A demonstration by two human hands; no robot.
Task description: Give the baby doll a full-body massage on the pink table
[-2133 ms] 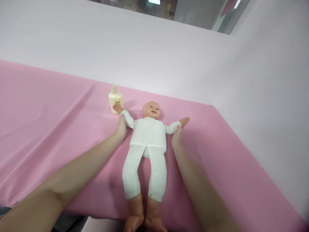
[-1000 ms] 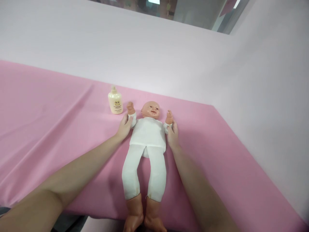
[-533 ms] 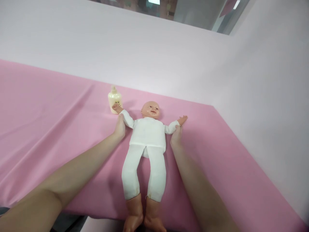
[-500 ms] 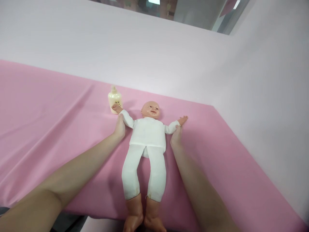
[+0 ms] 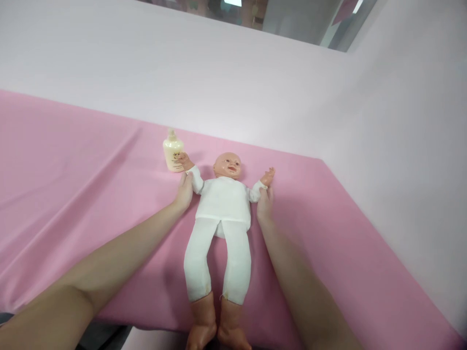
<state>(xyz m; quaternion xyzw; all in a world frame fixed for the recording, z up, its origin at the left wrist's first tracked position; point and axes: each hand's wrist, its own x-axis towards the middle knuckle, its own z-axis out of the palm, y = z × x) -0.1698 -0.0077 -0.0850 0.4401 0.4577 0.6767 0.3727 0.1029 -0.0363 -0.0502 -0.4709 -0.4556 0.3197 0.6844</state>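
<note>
A baby doll (image 5: 224,199) with a white cloth body lies on its back on the pink sheet (image 5: 109,160), its feet toward me and its arms out to the sides. My left hand (image 5: 184,192) grips the doll's arm on the left, near the wrist. On the other side, my right hand (image 5: 264,205) holds the doll's other arm, also close to the wrist. Both doll hands stick out beyond my fingers. My fingertips are partly hidden behind the doll's sleeves. Just behind the doll's left-side hand stands a cream pump bottle (image 5: 172,151), partly covered by it.
A pale wall (image 5: 233,92) rises behind the sheet-covered surface and continues along the right. A window (image 5: 284,22) is set high in it. The sheet has long creases on the left, and its near edge hangs below the doll's feet.
Both hands have moved the doll's forearms inward and slightly up, toward its head. More of the bottle's label shows now. The doll's body and legs have stayed put.
</note>
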